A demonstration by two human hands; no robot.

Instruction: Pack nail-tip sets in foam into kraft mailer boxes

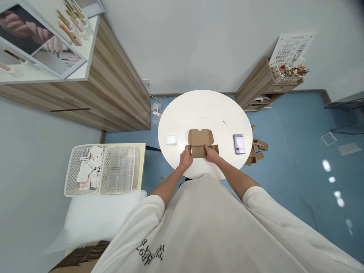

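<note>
A brown cardboard box lies on the white round table in front of me, its lid folded back away from me. My left hand is closed on the box's left side wall. At the right side, my right hand grips the box, with the thumb reaching over the inside and the fingers partly hidden. A side flap sticks out to the right beside that hand. Left of the box lies a small white rectangular stack. To the right lies a purple-and-white packet, its face blurred.
Two white plastic baskets, one of printed packets and one of clear plastic cases, stand at the left. Flattened cardboard pieces lie beyond the table's right edge. A small reddish object lies on the table. Wooden cabinets stand behind.
</note>
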